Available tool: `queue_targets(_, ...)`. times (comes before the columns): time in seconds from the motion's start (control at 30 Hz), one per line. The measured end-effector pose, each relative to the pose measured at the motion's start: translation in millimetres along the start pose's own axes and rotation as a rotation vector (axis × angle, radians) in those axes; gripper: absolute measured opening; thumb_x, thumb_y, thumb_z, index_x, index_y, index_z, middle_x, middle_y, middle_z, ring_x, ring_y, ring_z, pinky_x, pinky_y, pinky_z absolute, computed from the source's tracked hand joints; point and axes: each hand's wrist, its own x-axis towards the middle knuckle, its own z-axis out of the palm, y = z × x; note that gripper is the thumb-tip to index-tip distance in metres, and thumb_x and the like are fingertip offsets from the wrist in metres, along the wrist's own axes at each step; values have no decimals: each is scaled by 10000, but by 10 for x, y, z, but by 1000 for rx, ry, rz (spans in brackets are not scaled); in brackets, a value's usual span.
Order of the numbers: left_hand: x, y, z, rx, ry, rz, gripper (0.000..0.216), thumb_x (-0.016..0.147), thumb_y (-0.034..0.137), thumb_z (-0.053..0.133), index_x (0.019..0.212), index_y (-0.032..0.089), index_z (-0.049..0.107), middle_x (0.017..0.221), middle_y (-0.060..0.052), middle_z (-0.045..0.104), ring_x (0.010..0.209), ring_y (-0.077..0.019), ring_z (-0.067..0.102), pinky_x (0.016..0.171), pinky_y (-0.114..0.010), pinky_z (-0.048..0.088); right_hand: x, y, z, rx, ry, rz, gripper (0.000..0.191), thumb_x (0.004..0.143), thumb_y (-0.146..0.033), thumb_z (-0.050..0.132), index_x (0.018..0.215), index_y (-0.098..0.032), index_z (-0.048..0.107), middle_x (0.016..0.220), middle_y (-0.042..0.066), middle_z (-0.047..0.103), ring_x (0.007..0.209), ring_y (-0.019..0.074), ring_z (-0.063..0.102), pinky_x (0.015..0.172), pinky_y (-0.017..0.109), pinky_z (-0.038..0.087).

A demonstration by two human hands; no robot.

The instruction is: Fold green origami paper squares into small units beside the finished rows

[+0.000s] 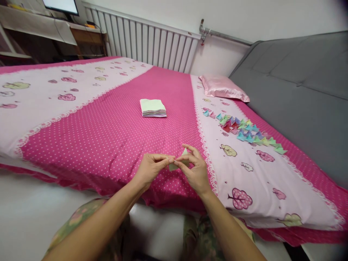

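Near the front edge of the bed, both hands pinch a small piece of pale green folded paper (pixel 173 167). My left hand (pixel 150 168) grips its left side between thumb and forefinger. On the right side, my right hand (pixel 196 171) holds it with thumb and fingers, and one pointed corner sticks up between the fingers. Parts of the paper are hidden behind the fingers. Farther back on the pink cover lies a stack of square paper sheets (pixel 153 106), pale green on top. Several small folded paper boats (pixel 246 131) in many colours sit grouped to the right.
The bed has a pink dotted cover (pixel 108 119) with white printed bands. A shiny pink pillow (pixel 223 88) lies by the grey headboard (pixel 293 76). Behind the bed stand a white radiator (pixel 146 40) and, at far left, a desk with a monitor (pixel 62 5).
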Motion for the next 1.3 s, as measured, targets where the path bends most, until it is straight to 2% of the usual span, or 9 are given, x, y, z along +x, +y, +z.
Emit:
queue_targets(0.2, -3, 9, 12, 18, 24, 15, 152, 666, 308, 652, 688, 168, 706, 684, -35, 688, 605, -115, 546, 613, -229, 404, 21, -38, -4, 40, -54, 0, 58, 741, -250, 608, 752, -221, 657, 1212, 46, 471, 1129, 194, 448, 994, 372, 318)
queue_targets(0.27, 3, 7, 10, -3, 25, 6, 161, 654, 300, 661, 741, 171, 703, 718, -35, 691, 629, -119, 563, 643, -239, 416, 26, -44, -1, 57, -55, 39, 67, 737, -268, 611, 736, -219, 655, 1217, 42, 470, 1134, 195, 442, 996, 370, 310)
queue_targets(0.4, 16, -21, 4, 0, -71, -23, 229, 606, 260, 692, 814, 163, 688, 765, -39, 689, 707, -145, 595, 710, -264, 428, 28, -24, 11, 127, -51, 168, 93, 723, -298, 620, 703, -211, 649, 1249, 43, 451, 1148, 212, 426, 987, 385, 309)
queue_targets(0.53, 21, -72, 15, 150, -108, -31, 180, 652, 303, 632, 690, 134, 681, 645, -32, 665, 582, -125, 554, 603, -245, 400, 17, 29, 30, 233, -25, 262, 123, 713, -321, 625, 708, -199, 643, 1283, 58, 426, 1147, 224, 430, 971, 392, 325)
queue_targets(0.67, 26, -117, 25, 198, -136, -15, 193, 684, 307, 588, 681, 128, 657, 599, -5, 617, 529, -101, 494, 552, -229, 358, -4, 71, 54, 291, 6, 315, 159, 715, -340, 620, 725, -182, 633, 1277, 81, 432, 1131, 237, 451, 941, 400, 353)
queue_targets(0.83, 36, -142, -13, 334, -205, 53, 251, 754, 315, 495, 626, 131, 608, 530, 29, 497, 493, -85, 402, 507, -218, 300, -7, 83, 54, 169, 23, 287, 173, 729, -353, 602, 740, -184, 636, 1211, 88, 491, 1122, 232, 455, 950, 413, 335)
queue_targets(0.97, 28, -118, -37, 418, -254, 45, 299, 749, 306, 492, 505, 137, 530, 463, 44, 399, 458, -74, 320, 469, -214, 245, 8, 80, 24, 73, -7, 247, 172, 737, -363, 592, 754, -206, 660, 1179, 73, 517, 1116, 240, 453, 954, 434, 318)
queue_targets(1.13, 11, -109, -38, 407, -328, 12, 261, 743, 292, 494, 550, 130, 563, 507, 23, 468, 483, -83, 370, 490, -216, 276, 18, 69, -4, 39, -38, 241, 154, 745, -351, 587, 729, -212, 651, 1134, 54, 550, 1085, 225, 479, 945, 418, 319)
queue_targets(1.3, 11, -140, -52, 402, -371, -13, 266, 749, 290, 488, 548, 127, 552, 493, 33, 421, 472, -77, 335, 476, -215, 254, 16, 64, -10, 42, -37, 199, 119, 744, -301, 586, 701, -199, 631, 1104, 59, 561, 1059, 216, 493, 931, 402, 329)
